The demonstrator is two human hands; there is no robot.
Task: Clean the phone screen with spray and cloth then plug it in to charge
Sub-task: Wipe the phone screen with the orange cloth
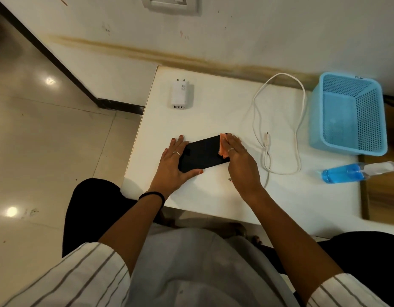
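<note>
A black phone [202, 152] lies flat, screen up, on the white table [213, 196]. My left hand [172, 161] grips the phone's left end, thumb on the near edge and fingers on the far edge. My right hand [240, 160] presses an orange cloth [223, 145] onto the phone's right end; most of the cloth is hidden under my fingers. A white charger adapter [180, 94] lies at the back left of the table. A white cable [280, 120] loops to the right of the phone. A spray bottle [355, 172] of blue liquid lies on its side at the right edge.
A light blue perforated basket [351, 114] stands at the back right of the table against the stained wall. A wall switch plate [171, 4] is above the table. Tiled floor lies to the left. My lap is below the near table edge.
</note>
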